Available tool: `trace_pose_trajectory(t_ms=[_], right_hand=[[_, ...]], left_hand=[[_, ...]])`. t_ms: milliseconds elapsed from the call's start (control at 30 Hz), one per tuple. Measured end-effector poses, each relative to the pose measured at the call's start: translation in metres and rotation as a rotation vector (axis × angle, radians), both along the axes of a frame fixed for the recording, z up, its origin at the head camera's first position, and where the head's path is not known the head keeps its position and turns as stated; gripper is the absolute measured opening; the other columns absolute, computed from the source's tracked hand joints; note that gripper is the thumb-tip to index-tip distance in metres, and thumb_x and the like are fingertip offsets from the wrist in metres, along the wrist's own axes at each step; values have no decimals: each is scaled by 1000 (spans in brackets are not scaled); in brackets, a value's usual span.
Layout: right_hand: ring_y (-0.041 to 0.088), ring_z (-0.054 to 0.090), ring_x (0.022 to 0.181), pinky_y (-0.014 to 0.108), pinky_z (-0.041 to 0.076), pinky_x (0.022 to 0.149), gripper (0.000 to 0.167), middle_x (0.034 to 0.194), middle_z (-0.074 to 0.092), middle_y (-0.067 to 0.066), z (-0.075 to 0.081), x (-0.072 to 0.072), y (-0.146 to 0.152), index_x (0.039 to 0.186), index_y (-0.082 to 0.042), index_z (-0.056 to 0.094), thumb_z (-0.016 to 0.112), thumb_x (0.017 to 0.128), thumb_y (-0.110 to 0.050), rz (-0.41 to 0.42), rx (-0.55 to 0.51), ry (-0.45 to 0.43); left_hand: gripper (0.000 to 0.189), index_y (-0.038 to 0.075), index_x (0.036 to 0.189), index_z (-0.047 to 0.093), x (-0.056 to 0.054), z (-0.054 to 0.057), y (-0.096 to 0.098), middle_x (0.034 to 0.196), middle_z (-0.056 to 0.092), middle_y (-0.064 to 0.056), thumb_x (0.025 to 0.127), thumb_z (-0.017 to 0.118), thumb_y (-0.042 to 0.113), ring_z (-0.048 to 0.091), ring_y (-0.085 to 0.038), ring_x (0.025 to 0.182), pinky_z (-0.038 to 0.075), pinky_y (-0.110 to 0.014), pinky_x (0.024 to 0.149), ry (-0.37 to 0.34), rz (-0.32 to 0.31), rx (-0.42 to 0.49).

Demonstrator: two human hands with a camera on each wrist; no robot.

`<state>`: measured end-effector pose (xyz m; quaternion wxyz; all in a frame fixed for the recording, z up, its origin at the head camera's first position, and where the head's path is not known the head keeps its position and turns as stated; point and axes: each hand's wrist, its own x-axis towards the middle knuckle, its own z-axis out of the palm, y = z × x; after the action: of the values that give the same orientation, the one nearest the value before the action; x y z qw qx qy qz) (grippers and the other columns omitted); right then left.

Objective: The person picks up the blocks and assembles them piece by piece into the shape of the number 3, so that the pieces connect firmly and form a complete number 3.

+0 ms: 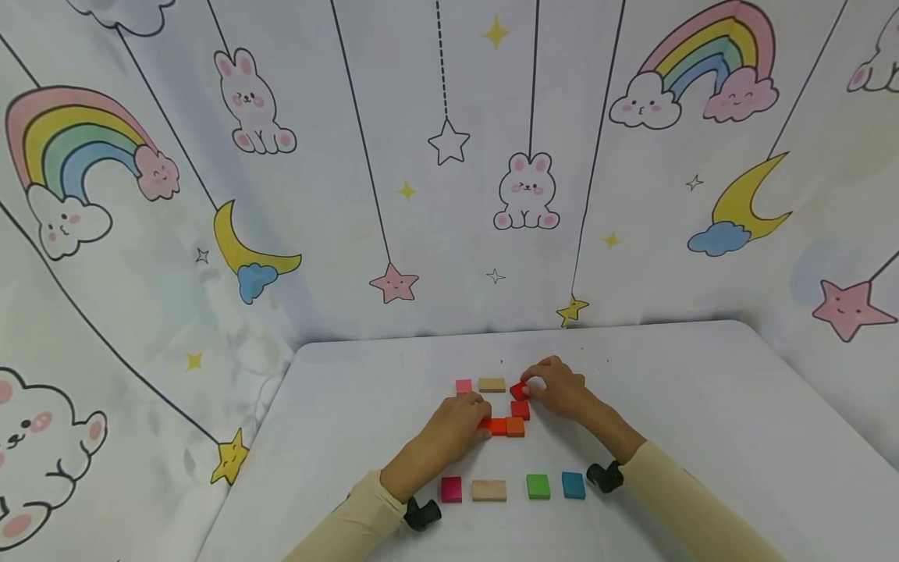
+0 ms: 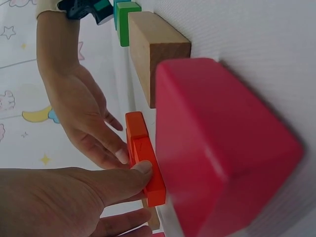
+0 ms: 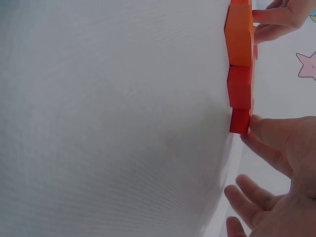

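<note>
My right hand [image 1: 558,388] pinches a small red block [image 1: 518,390] between thumb and index finger; the block sits slightly turned on the white table, its other fingers spread in the right wrist view. Just below it lies another red block [image 3: 240,86], then an orange block [image 1: 515,427]. Beside that, my left hand [image 1: 456,425] holds a red-orange block [image 2: 150,173] with its thumb on the near face; the index finger is mostly hidden behind. A pink block [image 1: 463,385] and a wooden block [image 1: 492,385] lie beyond the left hand.
Nearer the front edge stands a row of blocks: crimson [image 1: 452,489], wooden [image 1: 488,490], green [image 1: 538,486] and blue [image 1: 573,485]. Black wrist cameras [image 1: 422,515] hang close to that row. A cloth printed with rabbits and rainbows surrounds the white table [image 1: 337,421].
</note>
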<state>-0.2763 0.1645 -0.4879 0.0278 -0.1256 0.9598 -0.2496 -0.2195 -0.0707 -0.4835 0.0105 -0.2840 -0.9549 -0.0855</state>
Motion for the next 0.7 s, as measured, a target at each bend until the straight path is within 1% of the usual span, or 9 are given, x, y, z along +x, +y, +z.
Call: trace_pose_trajectory(t_ms=[167, 367, 700], right_hand=[[42, 56, 126, 70, 49, 92, 19, 132, 62, 23, -3, 0, 1, 117, -14, 77, 75, 98, -16, 6, 4, 15], [42, 56, 127, 71, 48, 92, 20, 132, 61, 23, -5, -1, 2, 118, -15, 77, 74, 98, -16, -1, 9, 9], [42, 56, 128, 71, 48, 94, 21, 134, 60, 24, 1, 0, 0, 118, -13, 76, 75, 98, -17, -6, 9, 5]], left_hand=[[26, 15, 113, 74, 0, 1, 0, 124, 70, -4, 93, 83, 29, 66, -19, 115, 56, -37, 103, 7, 3, -3], [25, 15, 113, 74, 1, 2, 1, 124, 70, -4, 93, 83, 29, 65, -19, 116, 56, -37, 103, 9, 4, -10], [26, 15, 114, 74, 0, 1, 1, 125, 71, -5, 94, 82, 29, 66, -20, 117, 56, -38, 103, 11, 2, -5]])
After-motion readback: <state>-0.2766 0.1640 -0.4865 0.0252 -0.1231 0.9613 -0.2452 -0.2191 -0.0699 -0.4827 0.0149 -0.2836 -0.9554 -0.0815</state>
